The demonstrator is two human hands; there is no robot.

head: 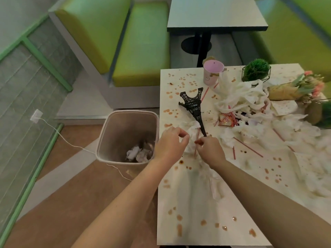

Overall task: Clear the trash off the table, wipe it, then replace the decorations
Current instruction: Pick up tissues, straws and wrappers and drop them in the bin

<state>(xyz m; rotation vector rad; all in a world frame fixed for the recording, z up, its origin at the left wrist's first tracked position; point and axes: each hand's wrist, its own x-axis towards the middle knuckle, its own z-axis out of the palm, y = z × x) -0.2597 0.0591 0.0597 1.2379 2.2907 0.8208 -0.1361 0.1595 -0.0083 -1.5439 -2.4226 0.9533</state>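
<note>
1. The step in hand is judged to be trash clearing: crumpled tissue at the left edge of the tabletop is being gathered for the waste bin, which stands on the floor just beside that edge.
2. The left hand is curled over the tissue near the edge; whether tissue is actually pinched cannot be told. The right hand is curled with fingertips pinched together at the tip of the Eiffel Tower model; whether the tip, a pink straw or tissue is held cannot be told.
3. The tower would best be lifted clear and set aside before tissue is pulled from beneath it, since it is a decoration and should not be swept into the bin.
4. Tissue and straws are best bunched together in one handful, so that few trips to the bin are needed.
5. The trash is seen as white tissue heaped across the middle and right of the tabletop, thin pink straws scattered among it, and a red snack wrapper at the centre of the heap.
6. Brown-orange drops are spattered over the whole surface; a pink cup stands at the far edge.
7. Some tissue already lies in the bin.
</note>
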